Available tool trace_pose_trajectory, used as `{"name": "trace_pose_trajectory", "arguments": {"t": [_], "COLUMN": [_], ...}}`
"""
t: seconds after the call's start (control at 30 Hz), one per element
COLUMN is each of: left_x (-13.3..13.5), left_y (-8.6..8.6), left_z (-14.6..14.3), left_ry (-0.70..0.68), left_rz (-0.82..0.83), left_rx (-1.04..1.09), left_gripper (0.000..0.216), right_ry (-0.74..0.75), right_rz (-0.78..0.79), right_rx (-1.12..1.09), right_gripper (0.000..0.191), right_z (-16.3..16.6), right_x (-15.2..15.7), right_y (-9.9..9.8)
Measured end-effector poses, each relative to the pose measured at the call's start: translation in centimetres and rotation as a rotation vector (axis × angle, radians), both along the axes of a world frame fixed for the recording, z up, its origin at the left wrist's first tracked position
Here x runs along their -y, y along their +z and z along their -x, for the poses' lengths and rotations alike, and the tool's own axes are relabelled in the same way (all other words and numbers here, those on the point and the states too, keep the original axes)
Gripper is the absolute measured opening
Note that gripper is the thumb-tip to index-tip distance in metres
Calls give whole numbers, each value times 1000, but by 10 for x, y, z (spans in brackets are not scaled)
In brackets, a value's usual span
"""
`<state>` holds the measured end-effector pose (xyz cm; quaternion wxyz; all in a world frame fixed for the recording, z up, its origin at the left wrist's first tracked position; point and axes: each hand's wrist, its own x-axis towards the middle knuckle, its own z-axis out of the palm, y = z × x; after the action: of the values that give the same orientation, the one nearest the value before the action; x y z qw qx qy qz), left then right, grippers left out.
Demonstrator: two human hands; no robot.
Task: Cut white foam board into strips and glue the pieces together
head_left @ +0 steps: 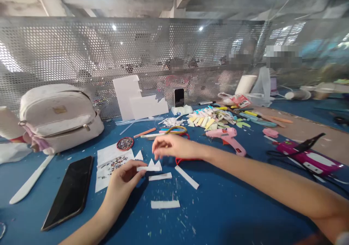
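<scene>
My left hand (124, 176) pinches one end of a small white paper strip (149, 168) between thumb and fingers. White pointed pieces (155, 163) rise just behind that strip; whether they are joined to it I cannot tell. Above and to the right is my right hand (169, 146), its fingers loosely bent and apart, with nothing visible in them. It partly covers scissors with red handles (188, 160). Loose white strips lie nearby: one (160, 177) beside the held piece, a slanted one (187, 177), and another (165, 204) closer to me. A white triangle (139, 155) rests beyond my left fingers.
On the left are a white backpack (58, 115), a black phone (69, 190) and a white knife (32, 179). A paper sheet (102, 176) holds small dark bits beside a round red-rimmed dish (125, 143). To the right lie a pink glue gun (226, 137), coloured scraps (209, 117) and a magenta device (308, 157).
</scene>
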<state>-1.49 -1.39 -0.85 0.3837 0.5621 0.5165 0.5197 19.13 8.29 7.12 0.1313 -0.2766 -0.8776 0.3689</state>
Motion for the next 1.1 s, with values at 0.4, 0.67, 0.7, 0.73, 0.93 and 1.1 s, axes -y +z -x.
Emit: {"name": "trace_pose_trajectory", "arguments": {"t": [0.4, 0.67, 0.7, 0.73, 0.93, 1.1], "left_x": [3, 2, 2, 2, 1, -3], "left_y": [18, 13, 14, 14, 11, 7], "left_z": [14, 13, 13, 13, 16, 16], "left_ry": [-329, -296, -289, -283, -209, -185], "left_rz": [-175, -237, -230, -222, -165, -190], "left_rx": [-545, -801, -799, -790, -735, -735], "left_gripper": [16, 9, 9, 11, 10, 16], "right_ry": [48, -13, -15, -12, 2, 32], "right_rz": [-284, -430, -457, -479, -467, -390], "right_rx": [231, 183, 178, 170, 107, 126], "right_gripper": [19, 16, 16, 17, 17, 21], "right_z": [-17, -18, -18, -18, -20, -14], "right_x": [25, 25, 24, 22, 17, 23], "right_y": [-26, -24, -24, -24, -23, -31]}}
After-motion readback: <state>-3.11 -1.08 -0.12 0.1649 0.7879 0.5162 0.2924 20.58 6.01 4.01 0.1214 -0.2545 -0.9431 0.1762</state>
